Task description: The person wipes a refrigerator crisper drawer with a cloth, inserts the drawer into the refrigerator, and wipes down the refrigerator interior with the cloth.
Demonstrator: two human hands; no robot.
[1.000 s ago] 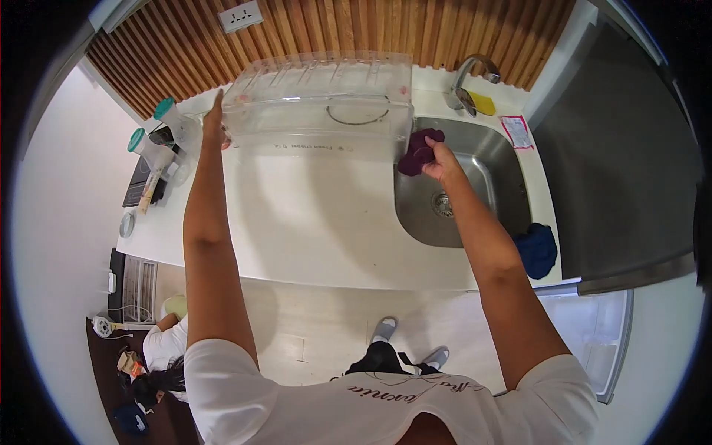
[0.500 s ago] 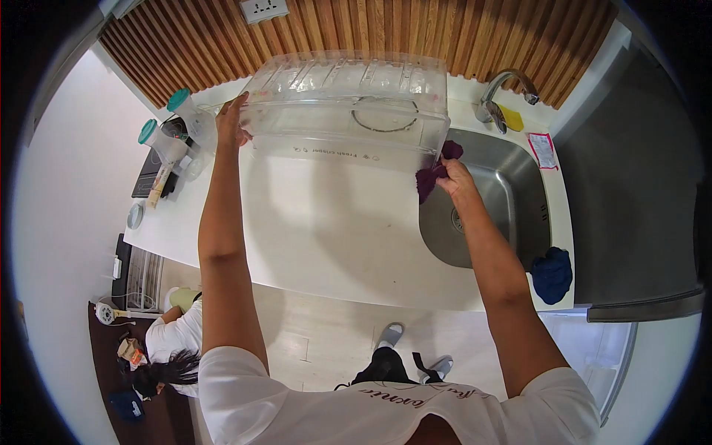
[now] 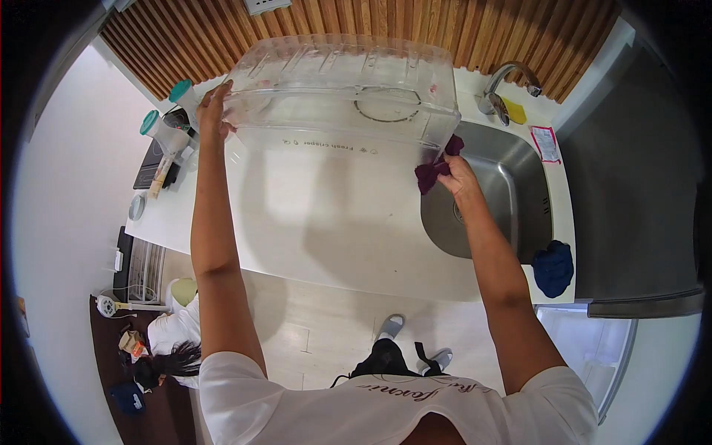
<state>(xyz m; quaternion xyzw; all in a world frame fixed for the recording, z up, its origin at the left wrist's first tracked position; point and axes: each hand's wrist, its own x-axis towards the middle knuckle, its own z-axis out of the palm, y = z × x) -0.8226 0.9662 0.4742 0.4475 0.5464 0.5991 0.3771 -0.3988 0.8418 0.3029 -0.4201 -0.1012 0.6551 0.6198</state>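
Observation:
A clear plastic fridge crisper drawer (image 3: 326,111) is held over the back of the white counter (image 3: 334,215), tipped so its ribbed side faces the slatted wall. "Fresh crisper" is printed along its near edge. My left hand (image 3: 215,111) grips the drawer's left end, fingers closed round it. At the right end, my right hand (image 3: 457,176) is closed on a dark purple cloth (image 3: 430,176), which is bunched against the drawer's near right corner. The steel sink (image 3: 512,193) lies just to the right of that hand.
A curved tap (image 3: 493,96) stands behind the sink, near a yellow cloth (image 3: 514,111). A navy cloth (image 3: 553,268) lies at the front right corner. Teal-lidded containers (image 3: 167,133) and a black cooktop (image 3: 148,167) are at left. Another person (image 3: 174,326) sits lower left.
The drawer has shifted slightly left and up in view, with my left hand moving along with it. My right hand still holds the purple cloth at the corner.

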